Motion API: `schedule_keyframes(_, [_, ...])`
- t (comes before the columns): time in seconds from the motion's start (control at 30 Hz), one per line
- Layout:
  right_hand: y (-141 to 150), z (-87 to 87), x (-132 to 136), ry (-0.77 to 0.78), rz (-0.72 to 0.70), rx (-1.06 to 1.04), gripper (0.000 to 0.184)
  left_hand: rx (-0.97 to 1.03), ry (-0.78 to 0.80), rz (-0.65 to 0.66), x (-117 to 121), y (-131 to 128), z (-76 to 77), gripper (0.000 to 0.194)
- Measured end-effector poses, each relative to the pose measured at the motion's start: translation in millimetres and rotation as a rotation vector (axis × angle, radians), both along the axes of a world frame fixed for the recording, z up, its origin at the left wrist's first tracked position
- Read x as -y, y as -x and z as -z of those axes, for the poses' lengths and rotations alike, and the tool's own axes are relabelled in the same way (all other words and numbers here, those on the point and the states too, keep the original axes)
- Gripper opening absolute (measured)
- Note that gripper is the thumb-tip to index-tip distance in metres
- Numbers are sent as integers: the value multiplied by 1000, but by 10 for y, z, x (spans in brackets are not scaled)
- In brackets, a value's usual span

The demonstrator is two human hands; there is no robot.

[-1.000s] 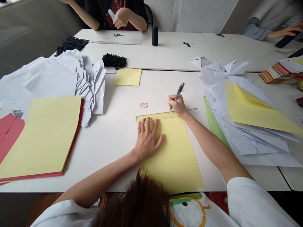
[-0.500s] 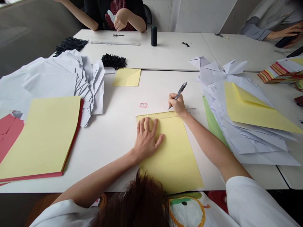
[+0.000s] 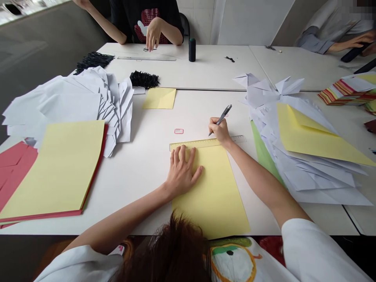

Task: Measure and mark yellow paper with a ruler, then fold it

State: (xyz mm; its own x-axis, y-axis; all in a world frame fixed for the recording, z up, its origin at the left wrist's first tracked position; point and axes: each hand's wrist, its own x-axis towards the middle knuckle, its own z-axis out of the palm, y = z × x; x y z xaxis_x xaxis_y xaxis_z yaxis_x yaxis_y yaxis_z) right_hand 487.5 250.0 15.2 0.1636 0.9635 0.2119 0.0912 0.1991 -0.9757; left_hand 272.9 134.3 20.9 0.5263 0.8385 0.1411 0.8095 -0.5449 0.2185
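your right hand [image 3: 219, 131] pinches a slim grey metal pen [image 3: 223, 114] between thumb and curled fingers, its tip just above the upper edge of a translucent yellow plastic ruler [image 3: 196, 143]. the ruler lies slightly tilted across the top of a long pale yellow paper sheet [image 3: 213, 196], which sits at the near edge of a white table [image 3: 141, 184]. your left hand [image 3: 182, 172] presses flat on the sheet, fingers spread, fingertips on the ruler's left end. beyond the ruler, a small red-outlined paper label [image 3: 179, 131] lies on the table, and further off lies a square yellow paper sheet [image 3: 159, 98]. to your left sits a stack of yellow and red paper sheets [image 3: 53, 172] below a heap of folded white paper [image 3: 73, 105]. to your right rises a pile of white and yellow folded paper [image 3: 311, 172]. across the table, a co-worker's hand [image 3: 152, 33] hangs over small metal scissors [image 3: 149, 49].
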Motion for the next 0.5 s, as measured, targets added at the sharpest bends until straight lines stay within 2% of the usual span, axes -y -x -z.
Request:
schedule_keyframes(0.33, [99,-17,81,42,55,-6,20,-23,-3,85,-68,193,-29,73])
schedule_keyframes(0.5, [77,-42,94,61,1,-24,18,-29,3,115,-103,274,-41,73])
